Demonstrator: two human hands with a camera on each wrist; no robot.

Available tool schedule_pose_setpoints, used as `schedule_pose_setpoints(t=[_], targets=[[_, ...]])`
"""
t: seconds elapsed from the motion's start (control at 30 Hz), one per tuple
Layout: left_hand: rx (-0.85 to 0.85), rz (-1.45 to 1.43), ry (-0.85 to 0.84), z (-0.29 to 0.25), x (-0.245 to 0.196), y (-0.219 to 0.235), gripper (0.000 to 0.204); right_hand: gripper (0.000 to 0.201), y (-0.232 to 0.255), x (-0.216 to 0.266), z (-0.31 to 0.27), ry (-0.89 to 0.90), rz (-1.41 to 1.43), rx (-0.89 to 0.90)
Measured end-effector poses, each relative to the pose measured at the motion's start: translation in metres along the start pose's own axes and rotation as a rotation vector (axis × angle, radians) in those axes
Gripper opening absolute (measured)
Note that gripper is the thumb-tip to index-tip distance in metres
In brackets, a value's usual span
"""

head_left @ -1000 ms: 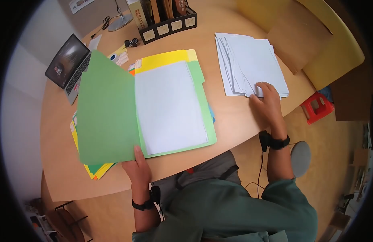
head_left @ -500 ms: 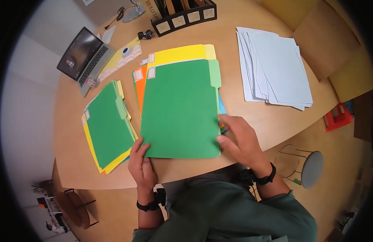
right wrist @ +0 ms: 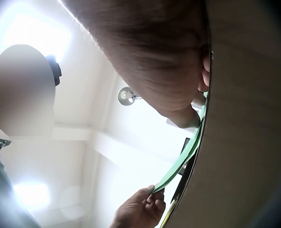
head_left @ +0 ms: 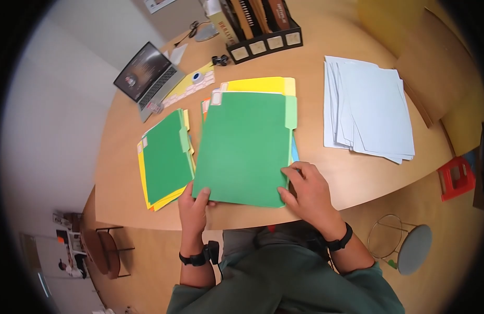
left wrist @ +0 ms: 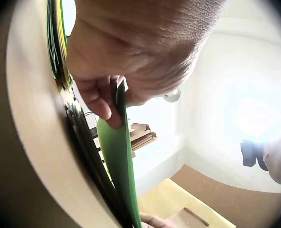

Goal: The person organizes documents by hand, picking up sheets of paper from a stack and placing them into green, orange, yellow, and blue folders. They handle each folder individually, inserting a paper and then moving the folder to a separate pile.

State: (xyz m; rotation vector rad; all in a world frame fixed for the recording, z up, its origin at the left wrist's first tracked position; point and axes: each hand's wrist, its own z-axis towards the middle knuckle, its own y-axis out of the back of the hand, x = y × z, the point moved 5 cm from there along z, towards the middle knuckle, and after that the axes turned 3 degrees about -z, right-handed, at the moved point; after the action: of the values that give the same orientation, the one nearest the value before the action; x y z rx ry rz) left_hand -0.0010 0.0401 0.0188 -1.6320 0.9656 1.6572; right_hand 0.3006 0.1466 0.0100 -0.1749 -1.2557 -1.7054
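1. The closed green card folder (head_left: 245, 149) is lying at the near middle of the round wooden desk (head_left: 352, 172), on top of a yellow folder (head_left: 260, 85) and an orange one whose edges are peeking out behind it; its near edge is being lifted slightly off the pile.
2. At the far left, an open grey laptop (head_left: 149, 73) is sitting well apart from the work.
3. Just left of the held folder, a smaller stack of green and yellow folders (head_left: 165, 158) is resting flat.
4. The left hand (head_left: 195, 205) is pinching the folder's near left corner, thumb on top and fingers beneath, as the left wrist view (left wrist: 113, 102) is showing.
5. The right hand (head_left: 305, 189) is gripping the near right corner the same way, its fingers curling round the edge.
6. Further right, a fanned pile of white paper sheets (head_left: 370, 107) is lying near the desk's edge.
7. Judging the risk: any sheets inside are probably sitting loose, so tilting the open side downward could be letting them slide out; dragging the folder could also be pulling the ones beneath it askew.
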Motion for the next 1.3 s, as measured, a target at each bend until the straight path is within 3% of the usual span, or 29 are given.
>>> schedule_pose_setpoints(t=[0.1, 0.23, 0.33, 0.43, 0.5, 0.6, 0.67, 0.7, 0.77, 0.8, 0.87, 0.9, 0.97, 1.0, 1.07, 1.13, 1.2, 1.3], targets=[[0.053, 0.076, -0.041, -0.003, -0.006, -0.007, 0.029, 0.047, 0.002, 0.002, -0.001, -0.004, 0.011, 0.004], [-0.078, 0.020, -0.027, 0.005, 0.007, 0.024, 0.029, 0.048, 0.001, 0.002, -0.002, 0.006, 0.016, 0.004], [-0.315, -0.152, -0.121, 0.025, 0.011, 0.097, 0.024, 0.047, 0.000, 0.002, -0.003, 0.030, -0.005, 0.000], [-0.399, -0.140, -0.128, 0.046, 0.021, 0.183, 0.021, 0.047, 0.001, 0.002, -0.004, 0.042, -0.005, 0.006], [-0.429, -0.114, -0.123, 0.049, 0.020, 0.211, 0.020, 0.046, 0.001, 0.003, -0.004, 0.040, -0.008, 0.021], [-0.566, 0.027, 0.010, 0.049, 0.027, 0.238, 0.021, 0.045, 0.002, 0.002, -0.004, 0.035, 0.007, 0.024], [-0.531, 0.327, 0.059, 0.050, 0.035, 0.252, 0.029, 0.045, 0.002, 0.002, -0.004, 0.042, 0.005, 0.021], [-0.531, 0.326, 0.064, 0.045, 0.039, 0.252, 0.029, 0.045, 0.002, 0.002, -0.004, 0.045, 0.002, 0.019], [-0.774, 1.195, -0.364, 0.034, 0.018, 0.239, 0.041, 0.045, 0.002, 0.002, -0.004, 0.043, 0.004, 0.023], [-0.764, 1.189, -0.363, 0.034, 0.017, 0.233, 0.041, 0.044, 0.003, 0.002, -0.003, 0.040, 0.008, 0.023], [-0.529, 0.877, -0.259, 0.031, 0.008, 0.212, 0.051, 0.044, 0.002, 0.002, -0.003, 0.035, 0.015, 0.019], [-0.516, 0.867, -0.252, 0.026, -0.003, 0.192, 0.051, 0.044, 0.002, 0.002, -0.002, 0.038, 0.029, 0.014], [-0.197, 0.726, -0.099, 0.026, -0.017, 0.125, 0.051, 0.043, -0.002, 0.003, 0.001, 0.041, 0.025, 0.015], [-0.142, 0.699, -0.091, 0.026, -0.027, 0.098, 0.051, 0.042, -0.001, 0.001, -0.001, 0.044, 0.029, 0.011], [0.101, 0.900, -0.277, 0.024, -0.046, 0.034, 0.058, 0.041, 0.005, 0.001, -0.001, 0.060, 0.089, 0.015], [0.241, 0.904, -0.330, 0.024, -0.050, -0.009, 0.062, 0.040, 0.025, -0.004, -0.005, 0.018, 0.110, 0.021], [0.339, 0.926, -0.370, 0.025, -0.058, -0.033, 0.066, 0.039, 0.055, -0.014, -0.005, -0.078, 0.134, -0.009], [0.503, 1.035, -0.441, 0.038, -0.060, -0.056, 0.077, 0.042, 0.116, -0.063, -0.001, -0.129, -0.120, -0.244]])
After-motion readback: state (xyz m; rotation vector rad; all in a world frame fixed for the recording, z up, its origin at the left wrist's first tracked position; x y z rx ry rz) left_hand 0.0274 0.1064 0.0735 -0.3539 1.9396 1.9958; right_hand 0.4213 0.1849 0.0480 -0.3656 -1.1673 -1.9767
